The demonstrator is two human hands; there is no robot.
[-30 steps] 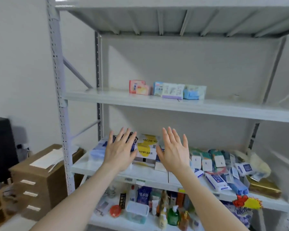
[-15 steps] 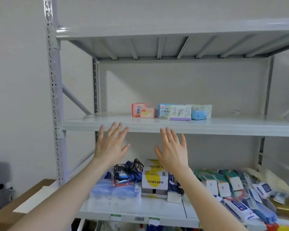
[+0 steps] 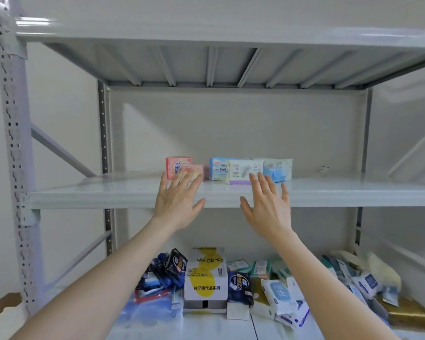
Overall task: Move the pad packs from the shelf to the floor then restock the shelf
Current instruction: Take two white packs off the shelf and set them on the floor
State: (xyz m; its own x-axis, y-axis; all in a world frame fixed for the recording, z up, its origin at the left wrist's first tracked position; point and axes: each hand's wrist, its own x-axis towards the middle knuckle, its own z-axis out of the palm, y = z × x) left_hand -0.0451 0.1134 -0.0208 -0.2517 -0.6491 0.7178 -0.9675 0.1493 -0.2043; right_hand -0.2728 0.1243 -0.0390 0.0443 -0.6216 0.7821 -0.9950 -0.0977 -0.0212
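1. Hands were both spread wide, holding nothing: left hand (image 3: 177,204) and right hand (image 3: 268,207) raised before the shelf (image 3: 108,195) edge
2. Pad packs (image 3: 228,169) stood in a row on that shelf (pink at left, blue at right), just behind the fingertips
3. Lower shelf (image 3: 206,327) held a yellow-and-white box (image 3: 205,276) among mixed packets

This is a stockroom, folks: grey steel racking (image 3: 12,143) with punched uprights stands against bare white walls (image 3: 59,106). A short row of sealed pad packs (image 3: 238,169) sits on one shelf (image 3: 108,195), and mixed packaged goods (image 3: 204,278) lie heaped on the lower shelf (image 3: 206,327)
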